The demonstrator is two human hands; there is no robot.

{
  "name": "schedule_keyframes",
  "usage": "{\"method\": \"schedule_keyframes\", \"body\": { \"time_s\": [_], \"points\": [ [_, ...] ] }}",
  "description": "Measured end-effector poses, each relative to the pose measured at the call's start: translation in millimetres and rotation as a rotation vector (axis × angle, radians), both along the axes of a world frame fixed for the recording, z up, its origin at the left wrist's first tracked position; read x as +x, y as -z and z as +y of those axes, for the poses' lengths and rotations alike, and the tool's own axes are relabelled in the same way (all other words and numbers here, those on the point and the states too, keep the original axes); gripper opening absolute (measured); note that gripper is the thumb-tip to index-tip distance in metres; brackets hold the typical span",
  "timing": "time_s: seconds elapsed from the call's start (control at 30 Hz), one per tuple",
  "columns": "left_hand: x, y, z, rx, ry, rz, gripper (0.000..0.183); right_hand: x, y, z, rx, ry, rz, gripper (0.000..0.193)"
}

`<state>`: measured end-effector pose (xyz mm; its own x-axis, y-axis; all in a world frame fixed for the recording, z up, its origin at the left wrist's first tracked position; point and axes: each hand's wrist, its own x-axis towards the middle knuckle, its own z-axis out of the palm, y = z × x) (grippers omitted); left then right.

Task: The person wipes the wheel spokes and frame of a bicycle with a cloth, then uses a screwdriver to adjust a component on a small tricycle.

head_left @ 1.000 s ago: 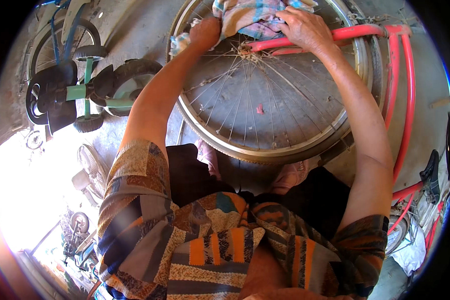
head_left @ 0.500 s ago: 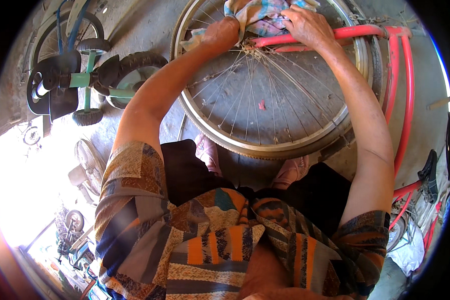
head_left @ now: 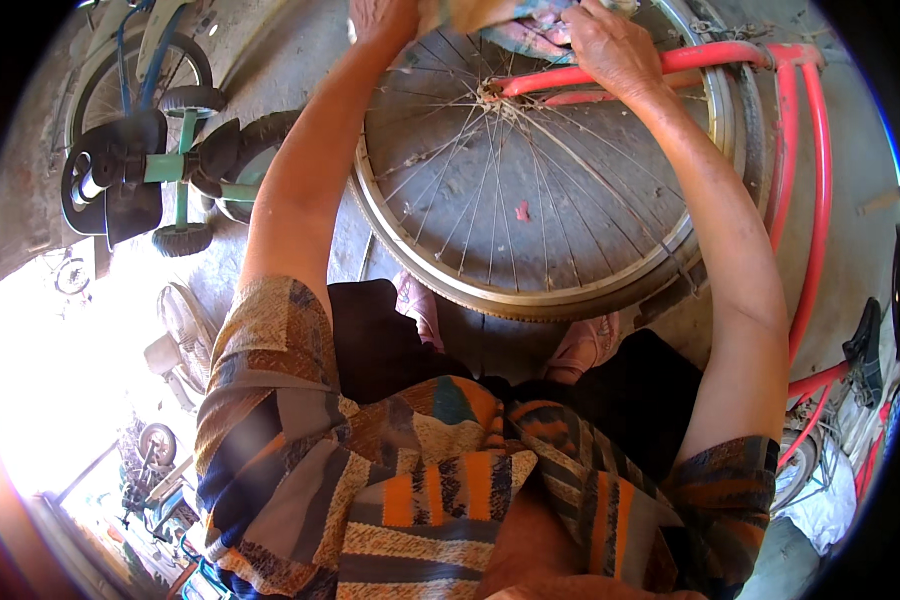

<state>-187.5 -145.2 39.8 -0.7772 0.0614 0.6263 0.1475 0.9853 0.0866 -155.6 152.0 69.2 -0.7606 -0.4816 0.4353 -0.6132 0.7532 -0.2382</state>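
Evidently the right hand has its fingers bent over and closed on one end of a pastel checked cloth, apparently to anchor that side. The left hand is at the upper edge of the view, near the cloth's other end; its fingers are cut off, so I cannot tell whether they pinch it. The stretch between them looks drawn out and blurs toward the left, which fits a cloth held at two ends. It lies across the upper part of the wheel, above the hub.

The right wrist crosses the red frame, which may steady that arm, though contact is hard to judge. The wheel faces the person, its lower edge near the pink shoes, probably so both arms can reach past the hub.

Outward left, room is tight: the forearm overlaps a green ride-on in view. Rightward, the frame bends down beside the other forearm; grey floor shows beyond it.
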Motion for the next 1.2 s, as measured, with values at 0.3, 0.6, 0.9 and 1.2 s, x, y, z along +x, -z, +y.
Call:
{"method": "schedule_keyframes", "body": {
  "time_s": [0.3, 0.6, 0.9, 1.2],
  "points": [
    [1.4, 105.7, -48.2, 0.267, -0.37, -0.952, 0.045, -4.3, 4.5, 0.4, 0.091, -0.074, -0.072, 0.014],
    [33.9, 111.5, -24.3, -0.002, -0.324, -0.494, 0.038, -5.2, 8.7, -0.7, 0.11, -0.051, -0.123, 0.014],
    [56.1, 94.2, -15.1, 0.0, 0.11, -0.318, 0.025, -8.8, 17.3, -2.4, 0.095, -0.026, -0.114, 0.014],
    [80.3, 48.2, 11.0, 0.159, 0.348, -0.321, 0.022, -8.9, 14.1, -0.8, 0.131, -0.028, -0.127, 0.016]
  ]
}}
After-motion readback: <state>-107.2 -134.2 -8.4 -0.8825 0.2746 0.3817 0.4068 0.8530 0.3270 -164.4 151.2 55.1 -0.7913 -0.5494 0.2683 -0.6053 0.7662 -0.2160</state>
